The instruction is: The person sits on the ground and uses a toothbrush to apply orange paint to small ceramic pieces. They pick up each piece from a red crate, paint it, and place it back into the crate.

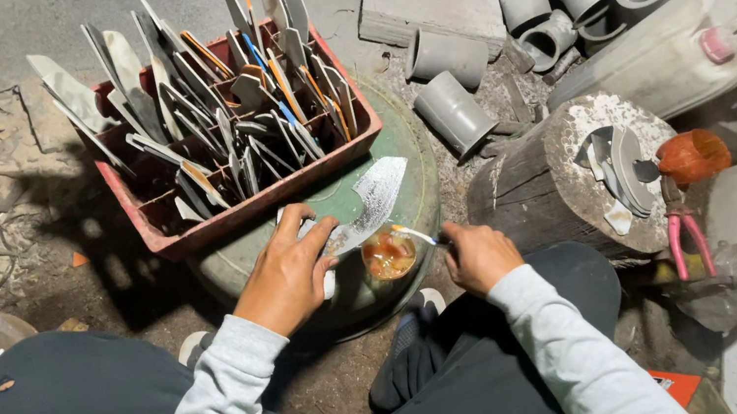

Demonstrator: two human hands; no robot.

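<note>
Knife blade [368, 202], mid-frame: thin, stiff, sharp, likely slick; left hand [289, 270] pinches its tang end, right hand [476, 254] is closed around a small stick [415, 235].

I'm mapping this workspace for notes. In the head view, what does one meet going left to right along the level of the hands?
Left hand pressing on a knife blade → small cup of orange liquid → right hand holding a thin tool → wooden stump → pink-handled pliers.

Dim, overhead light, hard shadows
</note>
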